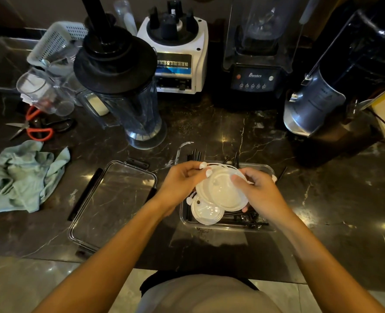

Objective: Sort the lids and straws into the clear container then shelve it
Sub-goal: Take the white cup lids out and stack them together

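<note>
Counter (pixel 266 136): dark polished marble, pale veins, glossy reflections.

Clear container (pixel 227 227): rectangular, transparent plastic, rounded corners, set on the counter in front of the person. Inside lie thin black straws (pixel 243 219) along the bottom and one round translucent lid (pixel 206 212) at the near left corner.

Stack of lids (pixel 223 192): round, milky-white thin plastic, domed, held just above the container. Left hand (pixel 182 180) pinches the stack's far left edge, fingers curled, pale painted nails showing. Right hand (pixel 258 188) grips the right side, thumb on top, fingers curled under.

Container cover (pixel 112 204): flat, clear, rectangular, black clip flaps at its edges, lying just left of the container.

Cloth (pixel 22 177): pale green, soft, crumpled, far left.

Scissors (pixel 32 127): steel blades, red handles, behind the cloth.

Blender jug (pixel 128 93): tall, smoky clear plastic, black lid, behind the cover.

Blender base (pixel 178 55): white, boxy, at the back, beside a black blender (pixel 254 73).
</note>
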Available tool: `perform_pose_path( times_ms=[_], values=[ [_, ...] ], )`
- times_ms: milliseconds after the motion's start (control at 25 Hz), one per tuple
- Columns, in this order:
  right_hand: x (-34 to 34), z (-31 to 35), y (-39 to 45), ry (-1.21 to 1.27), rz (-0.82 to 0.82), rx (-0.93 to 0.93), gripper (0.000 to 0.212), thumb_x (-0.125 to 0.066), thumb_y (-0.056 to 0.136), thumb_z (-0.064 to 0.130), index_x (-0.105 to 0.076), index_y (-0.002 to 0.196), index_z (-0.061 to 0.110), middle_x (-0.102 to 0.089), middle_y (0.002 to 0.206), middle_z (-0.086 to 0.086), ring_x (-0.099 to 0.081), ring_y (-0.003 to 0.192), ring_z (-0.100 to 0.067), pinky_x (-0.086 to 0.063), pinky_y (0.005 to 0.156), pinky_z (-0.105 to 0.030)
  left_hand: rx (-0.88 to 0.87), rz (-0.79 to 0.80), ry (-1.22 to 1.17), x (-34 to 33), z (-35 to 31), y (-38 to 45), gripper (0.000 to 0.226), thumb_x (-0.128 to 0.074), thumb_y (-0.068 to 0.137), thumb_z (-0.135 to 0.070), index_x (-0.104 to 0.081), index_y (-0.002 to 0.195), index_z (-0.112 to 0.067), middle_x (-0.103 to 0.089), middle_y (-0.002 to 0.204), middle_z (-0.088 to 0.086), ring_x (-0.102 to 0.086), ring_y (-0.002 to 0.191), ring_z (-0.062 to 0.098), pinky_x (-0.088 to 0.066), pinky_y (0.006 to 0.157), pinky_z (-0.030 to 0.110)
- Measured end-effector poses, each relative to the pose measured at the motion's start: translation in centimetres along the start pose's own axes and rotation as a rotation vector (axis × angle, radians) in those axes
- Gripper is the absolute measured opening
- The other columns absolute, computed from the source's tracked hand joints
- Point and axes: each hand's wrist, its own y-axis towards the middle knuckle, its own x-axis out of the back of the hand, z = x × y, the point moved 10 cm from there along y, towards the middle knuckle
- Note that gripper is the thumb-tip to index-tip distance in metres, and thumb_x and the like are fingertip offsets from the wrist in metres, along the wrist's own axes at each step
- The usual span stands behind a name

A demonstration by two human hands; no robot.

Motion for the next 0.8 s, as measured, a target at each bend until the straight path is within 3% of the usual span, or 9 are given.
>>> perform_pose_path(
  times_ms=[80, 280, 400, 600, 800],
  values=[
    [0.3, -0.2, 0.1, 0.098, -0.038, -0.026, 0.021, -0.055, 0.106, 0.025, -0.074, 0.111, 0.019, -0.071, 0.099, -0.007, -0.069, 0.072, -0.032, -0.058, 0.049, -0.035, 0.03, 0.031, -0.067, 0.1, 0.3, -0.2, 0.019, -0.067, 0.097, -0.012, -0.076, 0.114, -0.008, -0.078, 0.108, 0.014, -0.073, 0.099, 0.026, -0.057, 0.095, 0.047],
    [1.2, -1.3, 0.2, 0.321, -0.124, -0.146, 0.024, -0.05, 0.108, 0.023, -0.069, 0.113, 0.011, -0.063, 0.096, -0.018, -0.057, 0.054, -0.016, -0.051, 0.044, -0.028, 0.065, 0.054, -0.174, 0.3, 0.6, -0.5, 0.032, -0.063, 0.095, 0.001, -0.066, 0.127, -0.002, -0.071, 0.122, 0.023, -0.071, 0.113, 0.038, -0.062, 0.09, 0.043],
    [1.1, -0.9, 0.3, 0.237, -0.118, -0.13, 0.018, -0.055, 0.105, 0.02, -0.069, 0.111, 0.012, -0.067, 0.103, -0.015, -0.061, 0.059, -0.02, -0.053, 0.045, -0.03, 0.087, 0.079, -0.179, 0.0, 0.9, -0.5, 0.039, -0.061, 0.097, 0.002, -0.063, 0.134, -0.007, -0.073, 0.123, 0.018, -0.073, 0.111, 0.035, -0.061, 0.092, 0.045],
    [0.5, 0.2, 0.4, 0.076, -0.119, -0.036, 0.011, -0.067, 0.099, 0.025, -0.066, 0.097, 0.014, -0.07, 0.096, -0.006, -0.067, 0.058, -0.022, -0.06, 0.058, -0.049, 0.094, 0.012, -0.183, 0.4, 0.7, -0.2, 0.029, -0.063, 0.1, -0.015, -0.066, 0.125, 0.0, -0.072, 0.12, 0.024, -0.072, 0.109, 0.034, -0.061, 0.093, 0.043],
    [0.5, 1.6, 0.0, -0.127, -0.241, 0.014, 0.014, -0.063, 0.1, 0.03, -0.054, 0.099, 0.02, -0.064, 0.088, -0.002, -0.066, 0.068, -0.022, -0.06, 0.049, -0.039, 0.09, 0.089, -0.23, -1.0, 0.3, -0.7, 0.03, -0.053, 0.106, -0.023, -0.066, 0.128, -0.009, -0.075, 0.118, 0.013, -0.073, 0.106, 0.027, -0.061, 0.09, 0.04]
  ],
)
